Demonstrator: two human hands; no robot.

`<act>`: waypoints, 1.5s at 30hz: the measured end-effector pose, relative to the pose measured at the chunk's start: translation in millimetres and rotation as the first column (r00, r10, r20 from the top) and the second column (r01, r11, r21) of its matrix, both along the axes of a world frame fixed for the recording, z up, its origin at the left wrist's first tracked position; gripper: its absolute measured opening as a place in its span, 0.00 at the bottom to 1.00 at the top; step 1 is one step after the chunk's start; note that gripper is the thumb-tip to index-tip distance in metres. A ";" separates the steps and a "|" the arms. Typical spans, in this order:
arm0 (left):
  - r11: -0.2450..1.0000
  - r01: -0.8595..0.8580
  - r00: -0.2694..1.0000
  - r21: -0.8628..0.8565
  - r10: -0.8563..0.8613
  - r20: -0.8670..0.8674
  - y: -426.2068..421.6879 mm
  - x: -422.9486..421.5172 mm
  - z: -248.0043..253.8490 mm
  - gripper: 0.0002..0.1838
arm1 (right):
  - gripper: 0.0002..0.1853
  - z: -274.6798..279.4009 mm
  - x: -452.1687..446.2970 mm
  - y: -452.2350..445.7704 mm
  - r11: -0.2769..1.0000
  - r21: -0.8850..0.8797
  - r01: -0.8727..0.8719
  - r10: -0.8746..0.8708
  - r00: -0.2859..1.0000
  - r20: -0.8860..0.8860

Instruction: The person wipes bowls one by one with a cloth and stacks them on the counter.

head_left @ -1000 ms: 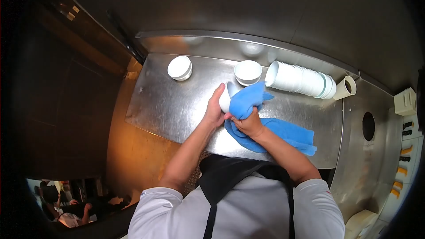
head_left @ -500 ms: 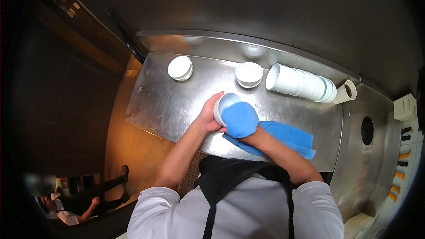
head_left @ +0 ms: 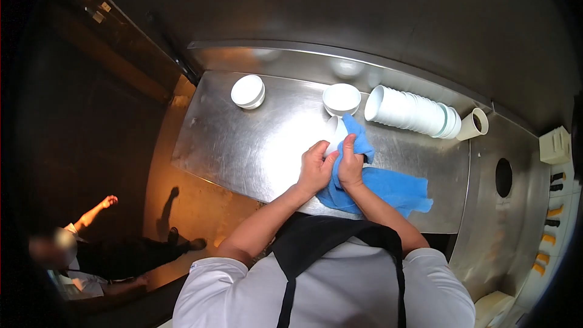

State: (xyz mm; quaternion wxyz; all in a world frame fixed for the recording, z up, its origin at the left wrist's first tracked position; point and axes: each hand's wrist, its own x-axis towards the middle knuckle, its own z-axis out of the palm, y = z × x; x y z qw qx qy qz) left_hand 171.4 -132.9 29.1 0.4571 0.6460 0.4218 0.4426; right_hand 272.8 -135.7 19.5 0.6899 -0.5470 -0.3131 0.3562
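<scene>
My left hand [head_left: 317,167] grips a white bowl [head_left: 333,133] by its near left side, over the steel counter [head_left: 231,140]. My right hand [head_left: 350,163] is closed round a blue cloth [head_left: 359,136], which it presses against the right side of the same bowl; the thumb points up. Below my right hand a second blue cloth [head_left: 398,189] lies spread on the counter. Just beyond the held bowl stand white bowls [head_left: 341,98], one in another. Part of the held bowl is hidden by my hands and the cloth.
Stacked white bowls [head_left: 248,92] stand at the back left. A long row of nested white bowls [head_left: 413,111] lies sideways at the back right, beside a cream container [head_left: 473,124]. A round hole [head_left: 503,177] is further right. Another person [head_left: 109,258] is at the lower left.
The bowl has tilted away and turned in my hands, its opening less visible. My right hand has come upright with the cloth. The person at the lower left has moved closer, one arm stretched out.
</scene>
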 end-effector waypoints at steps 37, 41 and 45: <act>0.975 0.075 0.855 0.211 0.046 -0.517 121.4 36.9 7.1 0.13 | 0.38 -20.8 85.7 -28.1 0.952 -0.279 -0.127 -0.074 0.788 -0.611; 0.937 -0.114 0.936 0.331 0.213 -0.281 81.7 42.4 34.6 0.17 | 0.31 -17.9 68.0 -35.7 0.982 -0.185 -0.026 -0.017 0.974 -0.227; 0.969 -0.013 0.948 0.247 0.090 -0.305 8.3 45.8 19.5 0.15 | 0.25 10.9 54.3 -28.5 0.982 -0.135 -0.135 0.163 0.961 0.226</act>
